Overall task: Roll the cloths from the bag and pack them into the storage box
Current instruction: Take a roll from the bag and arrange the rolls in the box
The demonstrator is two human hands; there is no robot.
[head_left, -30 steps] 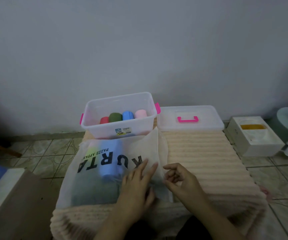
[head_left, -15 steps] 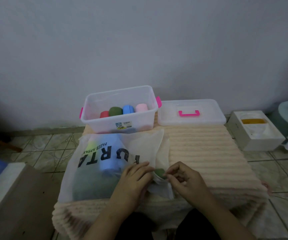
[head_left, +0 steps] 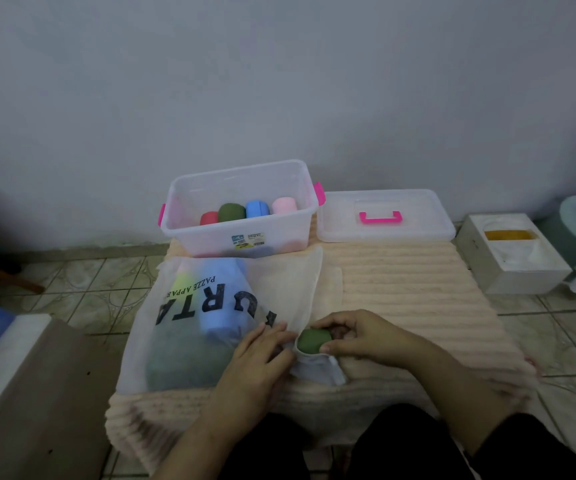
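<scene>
- The right hand [head_left: 359, 337], low and right of centre, is grasping a green cloth [head_left: 313, 339] at the mouth of the bag [head_left: 210, 327].
- The left hand [head_left: 262, 355] lies flat on the bag beside that opening, fingers spread, clasping nothing as far as the blur lets me tell.
- The storage box [head_left: 241, 209], centre frame, holds four rolled cloths [head_left: 248, 211].
- Its lid [head_left: 383, 216] lies just right of it.

A home: patterned tiled floor [head_left: 99, 292], bare painted wall [head_left: 279, 81], ribbed towel [head_left: 411, 282] spread out.
</scene>
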